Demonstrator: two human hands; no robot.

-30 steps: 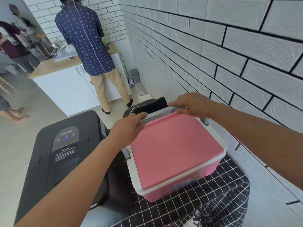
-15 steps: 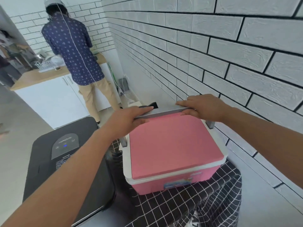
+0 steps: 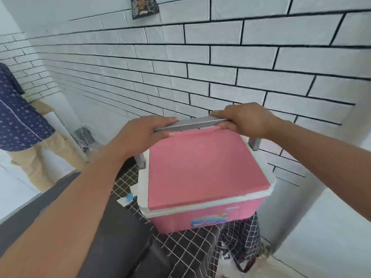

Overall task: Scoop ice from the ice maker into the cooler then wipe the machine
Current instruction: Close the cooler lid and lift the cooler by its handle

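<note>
On the checked black-and-white cloth (image 3: 186, 255) that covers the desk, the pink cooler (image 3: 202, 177) stands close to the white brick wall (image 3: 200, 67), its lid down and flat, with the dark ice maker (image 3: 112, 233) just beside it on the left. Both hands are on the grey handle (image 3: 192, 123), which lies over the far edge of the lid: the left hand (image 3: 144, 133) grips its left end, thumb on top and fingers curled beneath, and the right hand (image 3: 245, 121) is wrapped round its right end. Compared with a second ago, the view has swung from the room towards the wall and tipped down, so the cooler now sits lower and nearer in the frame; the ice maker's control panel has slipped out of view behind the left forearm, and the person in the patterned blue shirt (image 3: 18, 117) shows only at the left edge. The grip on the handle looks unchanged. That suggests the cooler is being set or steadied in place rather than opened; no ice has gone in, and the lid must come up before scooping can start.
</note>
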